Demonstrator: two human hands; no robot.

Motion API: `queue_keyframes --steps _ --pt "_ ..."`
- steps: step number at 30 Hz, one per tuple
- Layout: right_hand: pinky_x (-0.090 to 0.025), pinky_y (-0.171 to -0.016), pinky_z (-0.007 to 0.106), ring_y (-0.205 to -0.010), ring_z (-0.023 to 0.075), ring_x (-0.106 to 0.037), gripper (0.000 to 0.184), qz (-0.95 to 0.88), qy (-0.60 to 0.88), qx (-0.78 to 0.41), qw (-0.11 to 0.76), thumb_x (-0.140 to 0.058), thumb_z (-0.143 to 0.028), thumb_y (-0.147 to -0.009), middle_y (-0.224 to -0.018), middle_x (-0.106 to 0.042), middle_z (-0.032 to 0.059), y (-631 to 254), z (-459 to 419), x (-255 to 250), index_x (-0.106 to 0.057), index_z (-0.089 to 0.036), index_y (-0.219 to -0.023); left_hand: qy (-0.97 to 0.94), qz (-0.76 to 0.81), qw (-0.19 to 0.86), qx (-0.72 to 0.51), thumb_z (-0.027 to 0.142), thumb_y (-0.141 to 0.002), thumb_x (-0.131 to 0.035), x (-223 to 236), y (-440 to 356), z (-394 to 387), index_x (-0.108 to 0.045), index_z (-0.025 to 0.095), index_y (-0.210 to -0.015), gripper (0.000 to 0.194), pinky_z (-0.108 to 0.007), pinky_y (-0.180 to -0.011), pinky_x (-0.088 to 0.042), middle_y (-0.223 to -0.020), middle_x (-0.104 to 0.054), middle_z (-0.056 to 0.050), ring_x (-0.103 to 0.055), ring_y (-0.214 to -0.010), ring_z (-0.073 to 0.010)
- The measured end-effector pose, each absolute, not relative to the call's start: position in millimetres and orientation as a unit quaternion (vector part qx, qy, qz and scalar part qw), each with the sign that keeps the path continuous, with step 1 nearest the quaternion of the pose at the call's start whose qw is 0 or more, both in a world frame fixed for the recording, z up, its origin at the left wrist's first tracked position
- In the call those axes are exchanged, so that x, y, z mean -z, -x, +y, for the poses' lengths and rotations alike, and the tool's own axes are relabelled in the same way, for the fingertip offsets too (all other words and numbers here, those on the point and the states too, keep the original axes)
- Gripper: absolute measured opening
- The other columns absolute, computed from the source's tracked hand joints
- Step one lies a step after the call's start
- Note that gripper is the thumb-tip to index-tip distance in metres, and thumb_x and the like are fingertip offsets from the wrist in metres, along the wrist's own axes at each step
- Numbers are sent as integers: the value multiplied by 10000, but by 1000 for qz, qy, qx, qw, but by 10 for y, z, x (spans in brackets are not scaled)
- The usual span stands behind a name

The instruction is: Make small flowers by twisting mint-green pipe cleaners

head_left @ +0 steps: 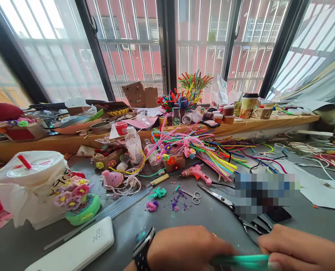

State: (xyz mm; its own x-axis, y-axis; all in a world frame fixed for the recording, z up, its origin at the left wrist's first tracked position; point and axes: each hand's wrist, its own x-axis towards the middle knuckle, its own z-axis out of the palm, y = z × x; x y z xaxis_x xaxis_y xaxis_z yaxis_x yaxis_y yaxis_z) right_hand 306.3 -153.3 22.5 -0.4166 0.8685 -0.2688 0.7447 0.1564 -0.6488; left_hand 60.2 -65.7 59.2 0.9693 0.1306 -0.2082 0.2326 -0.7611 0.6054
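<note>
Low in the head view, teal-green pipe cleaners [246,259] stretch sideways between my two hands, slightly blurred. My left hand [184,244], with a dark watch on its wrist, is closed round their left end. At the right edge, my right hand [297,246] pinches the other end between thumb and fingers. Large scissors [222,199] lie just beyond, their handles close to my right hand. Farther off are small scissors [195,197], a teal pipe-cleaner flower [157,193], a pink and purple one [151,206] and purple fuzz scraps [175,203].
A pink glue gun [197,173] lies before a heap of pipe cleaners [212,158]. At left are a white power bank [77,246], a flower pot ornament [82,209] and a bagged drink cup [37,180]. Clear glue sticks [122,205] lie mid-table. A phone [279,215] rests right.
</note>
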Motion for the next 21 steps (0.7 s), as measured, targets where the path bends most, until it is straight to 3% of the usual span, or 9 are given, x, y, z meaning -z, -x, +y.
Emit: queue_keyframes --steps 3,5,7,9,10,14,17,21 --pt "-384 -628 256 -677 185 -521 288 -725 543 -408 109 -412 -445 -797 -552 -572 32 -2976 -1361 -466 -580 -244 -679 -934 182 305 42 338 -774 -464 -553 -533 -744 -572 221 -989 267 -206 -521 -354 -761 -623 -25 -549 -650 -155" --pt "-364 -511 237 -466 133 -451 333 -679 525 -484 174 -421 -502 -773 -436 -487 -8 -3014 -1261 -390 -551 -218 -658 -914 231 334 1 319 -798 -417 -511 -539 -722 -601 219 -893 229 -197 -506 -328 -629 -558 7 -495 -575 -122" --pt "-347 -456 231 -368 98 -378 421 -608 470 -562 307 -458 -622 -672 -411 -422 -49 -3016 -1136 -249 -553 -214 -726 -879 261 393 -68 281 -828 -347 -466 -572 -662 -602 205 -814 266 -185 -494 -302 -559 -455 29 -417 -523 -90" --pt "-359 -476 238 -398 88 -362 647 -563 390 -540 490 -514 -741 -447 -467 -406 -57 -2894 -980 -119 -579 -199 -795 -821 277 481 -137 304 -840 -307 -414 -624 -584 -572 176 -797 298 -178 -461 -273 -544 -359 42 -334 -490 -74" --pt "-356 -481 235 -435 91 -374 680 -548 376 -521 536 -518 -745 -432 -515 -423 -43 -2781 -891 -71 -587 -186 -813 -785 277 533 -153 335 -845 -284 -383 -651 -541 -552 163 -788 323 -177 -438 -257 -528 -321 51 -295 -458 -66" --pt "-227 -377 181 -389 60 -306 389 -541 421 -510 520 -542 -530 -671 -464 -362 -63 -2208 -491 -1 -592 -161 -787 -701 263 652 -117 441 -796 -353 -254 -668 -347 -497 141 -710 344 -178 -375 -212 -487 -303 69 -254 -398 -50" --pt "-151 -343 173 -357 41 -236 328 -465 405 -452 644 -544 -475 -695 -428 -304 -79 -1984 -199 -7 -543 -159 -609 -653 292 679 -163 472 -772 -380 -180 -502 -155 -466 151 -714 337 -172 -367 -163 -476 -233 90 -185 -384 -41" --pt "-216 -344 169 -346 42 -264 322 -345 355 -465 734 -586 -472 -650 -387 -313 -92 -1983 11 71 -503 -172 -572 -648 347 653 -184 512 -713 -450 -80 -185 112 -426 161 -656 357 -183 -368 -97 -473 -206 99 -139 -389 -37"
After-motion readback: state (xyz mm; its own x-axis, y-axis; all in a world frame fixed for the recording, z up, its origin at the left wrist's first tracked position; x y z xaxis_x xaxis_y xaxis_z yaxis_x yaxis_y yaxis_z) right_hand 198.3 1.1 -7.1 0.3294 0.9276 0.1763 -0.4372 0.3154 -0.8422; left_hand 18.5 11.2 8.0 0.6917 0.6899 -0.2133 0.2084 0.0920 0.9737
